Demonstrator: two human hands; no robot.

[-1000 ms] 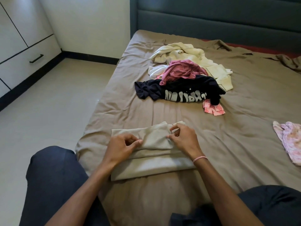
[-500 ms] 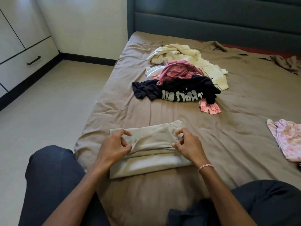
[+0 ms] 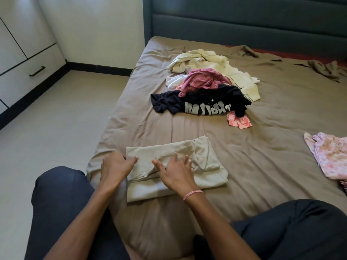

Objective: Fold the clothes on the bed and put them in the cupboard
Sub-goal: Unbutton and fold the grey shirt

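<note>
Right grip slid left onto beige garment | left grip pinches edge

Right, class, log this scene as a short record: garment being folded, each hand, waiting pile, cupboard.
garment: beige garment, partly folded, on the bed
left hand: holds its left edge, thumb on top
right hand: spread open, pressing it flat
pile: black top, maroon garment, cream garment, unfolded, up the bed
cupboard: white, at left, shut
</note>
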